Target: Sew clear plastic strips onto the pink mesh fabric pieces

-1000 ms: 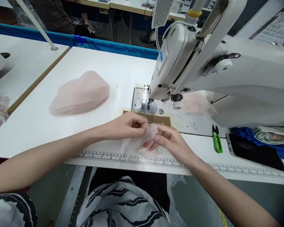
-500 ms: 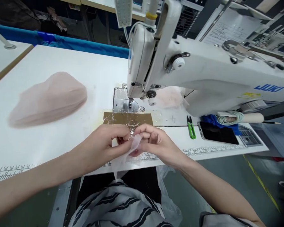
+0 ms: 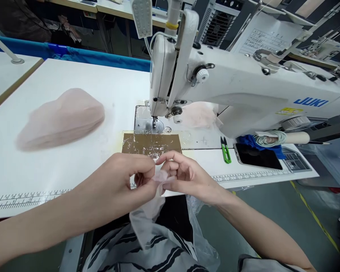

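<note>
A piece of sheer pale fabric (image 3: 144,223) hangs from my two hands over the table's front edge, its lower end in front of my striped top. My left hand (image 3: 133,181) pinches the fabric between thumb and fingers. Close beside it, my right hand (image 3: 187,175) has its thumb and curled fingers on the same fabric. Just beyond the hands, a brown taped patch (image 3: 151,143) lies before the needle plate (image 3: 143,124) of the white sewing machine (image 3: 232,79).
Stacked sheer pink pieces (image 3: 64,117) lie on the left of the table. More pink fabric (image 3: 200,114) sits behind the needle. To the right are green thread snips (image 3: 226,151), a phone (image 3: 257,156) and a blue cloth (image 3: 279,152). A printed ruler (image 3: 31,198) runs along the front edge.
Both hands have come slightly down and nearer to me, with the fabric still between them. Its free end hangs lower over my lap. The view has shifted a little.
</note>
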`<state>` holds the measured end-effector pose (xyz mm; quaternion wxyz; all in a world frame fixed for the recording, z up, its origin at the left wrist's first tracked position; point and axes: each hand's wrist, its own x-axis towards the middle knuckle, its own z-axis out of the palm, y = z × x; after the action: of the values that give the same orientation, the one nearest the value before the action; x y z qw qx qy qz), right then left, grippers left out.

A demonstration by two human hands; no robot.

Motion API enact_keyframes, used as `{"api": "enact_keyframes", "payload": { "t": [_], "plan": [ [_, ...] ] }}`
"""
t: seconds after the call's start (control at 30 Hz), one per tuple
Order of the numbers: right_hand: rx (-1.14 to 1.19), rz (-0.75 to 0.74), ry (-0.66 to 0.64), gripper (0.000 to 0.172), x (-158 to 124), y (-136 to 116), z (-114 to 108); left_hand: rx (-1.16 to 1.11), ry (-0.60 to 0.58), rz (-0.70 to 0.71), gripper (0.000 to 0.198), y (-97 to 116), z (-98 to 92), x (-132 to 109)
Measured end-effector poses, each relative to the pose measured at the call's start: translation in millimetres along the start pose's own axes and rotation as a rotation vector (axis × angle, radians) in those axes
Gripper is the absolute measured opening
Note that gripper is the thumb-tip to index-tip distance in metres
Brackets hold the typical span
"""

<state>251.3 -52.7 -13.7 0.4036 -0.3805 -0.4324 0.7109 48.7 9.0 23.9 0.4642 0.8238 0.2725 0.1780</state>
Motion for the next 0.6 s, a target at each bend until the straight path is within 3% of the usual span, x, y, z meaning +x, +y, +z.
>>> {"api": "enact_keyframes", "payload": {
  "t": [0.13, 0.2, 0.23, 0.33, 0.4, 0.6],
  "plan": [
    [-0.140, -0.003, -0.086, 0.031, 0, -6, -13, -0.355, -0.267, -0.258, 0.040, 1, -7.6, 3],
    [-0.258, 0.008, -0.110, 0.019, 3, -7, -19, -0.407, -0.309, -0.314, 0.039, -6, -7.4, 9],
    [-0.317, -0.003, -0.098, 0.012, 6, -8, -22, -0.396, -0.302, -0.322, 0.038, -11, -6.5, 12],
    [-0.424, -0.069, -0.029, 0.031, 17, -11, -28, -0.328, -0.222, -0.316, 0.036, -28, -3.8, 22],
    [-0.466, -0.045, -0.013, 0.032, 25, -13, -30, -0.305, -0.203, -0.301, 0.037, -39, -4.8, 28],
    [-0.476, 0.111, -0.054, 0.015, 57, -19, -35, -0.313, -0.412, -0.232, 0.034, -61, -25.1, 45]
  ]
}}
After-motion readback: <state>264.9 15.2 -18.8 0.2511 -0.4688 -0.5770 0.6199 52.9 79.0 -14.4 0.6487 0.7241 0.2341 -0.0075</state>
